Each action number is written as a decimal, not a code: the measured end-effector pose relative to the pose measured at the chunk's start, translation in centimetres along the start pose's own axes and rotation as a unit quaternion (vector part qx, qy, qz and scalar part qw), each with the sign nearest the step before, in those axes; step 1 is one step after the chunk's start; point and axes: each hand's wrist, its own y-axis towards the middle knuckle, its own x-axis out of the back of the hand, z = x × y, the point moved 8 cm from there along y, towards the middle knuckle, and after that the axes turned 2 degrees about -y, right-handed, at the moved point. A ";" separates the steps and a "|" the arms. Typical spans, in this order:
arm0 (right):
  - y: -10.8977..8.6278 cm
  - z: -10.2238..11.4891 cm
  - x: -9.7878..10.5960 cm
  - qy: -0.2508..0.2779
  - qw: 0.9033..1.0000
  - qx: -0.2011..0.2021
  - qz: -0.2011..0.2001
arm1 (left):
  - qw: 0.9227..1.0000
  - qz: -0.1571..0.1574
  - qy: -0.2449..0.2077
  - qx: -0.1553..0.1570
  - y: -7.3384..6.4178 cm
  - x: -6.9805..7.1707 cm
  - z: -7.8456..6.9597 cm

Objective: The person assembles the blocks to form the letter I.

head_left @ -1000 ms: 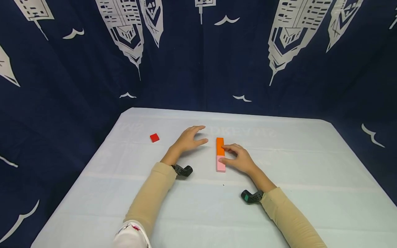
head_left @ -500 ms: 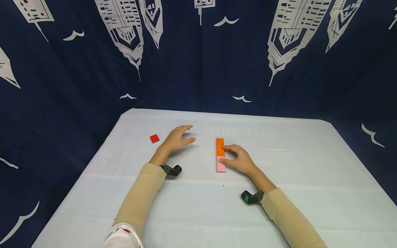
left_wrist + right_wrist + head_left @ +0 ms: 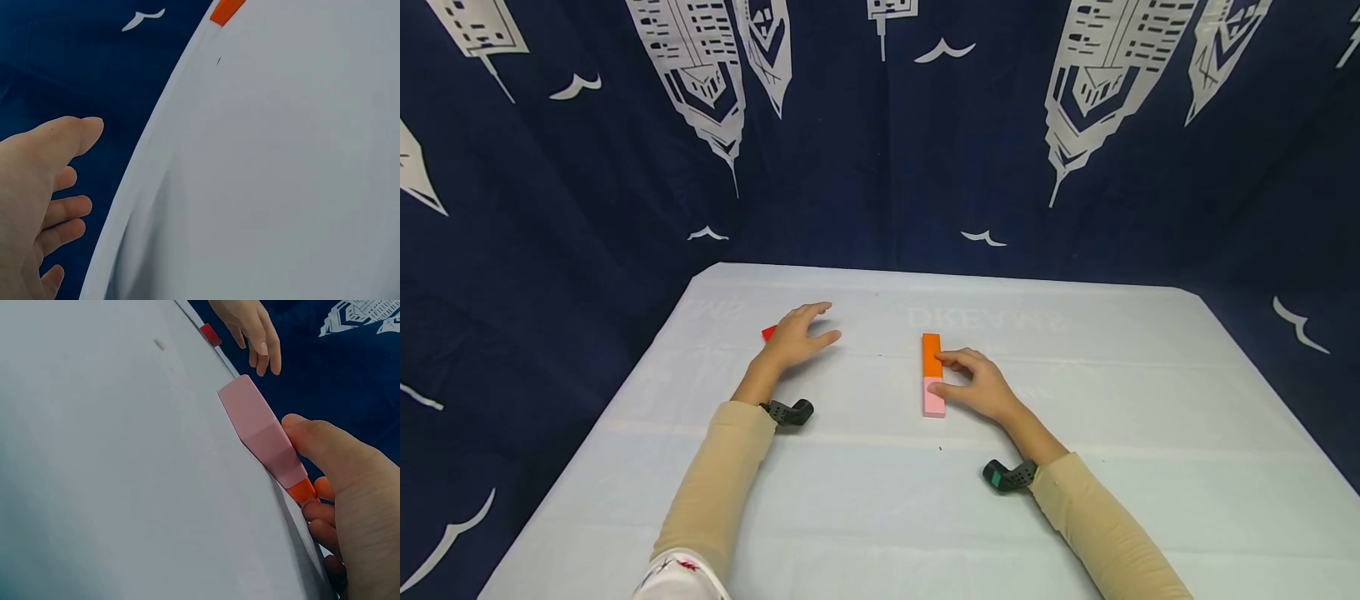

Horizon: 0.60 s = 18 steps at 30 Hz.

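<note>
Head view: your left hand [image 3: 792,337] is spread, partly hiding the red block [image 3: 768,333] on the table [image 3: 865,500]; your right hand [image 3: 981,385] touches the pink block [image 3: 934,406] and orange block [image 3: 931,347], aligned end to end. Left wrist view: your thumb stands apart from your fingers. Right wrist view: your thumb contacts the pink block; whether you are pinching cannot be told.

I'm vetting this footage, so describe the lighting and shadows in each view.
Head: brightest, a soft shadow beside the left hand; left wrist: dimmer, a grey shadow low on the white cloth; right wrist: dim too, cloth shaded beside the right hand.
</note>
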 end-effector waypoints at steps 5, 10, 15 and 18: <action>0.0 0.1 0.0 0.001 1.000 -0.001 0.000 | 1.000 -0.018 0.005 0.011 -0.7 0.8 1.6; 0.0 0.1 -0.1 0.004 1.000 -0.002 0.000 | 0.999 -0.034 0.015 0.028 -1.4 1.7 3.2; 0.2 0.2 -0.2 0.000 1.000 -0.001 0.001 | 0.998 -0.042 0.013 0.047 -2.2 2.4 4.6; 0.3 0.1 -0.1 -0.003 1.000 -0.004 0.001 | 0.997 -0.049 0.014 0.052 -2.6 2.8 5.2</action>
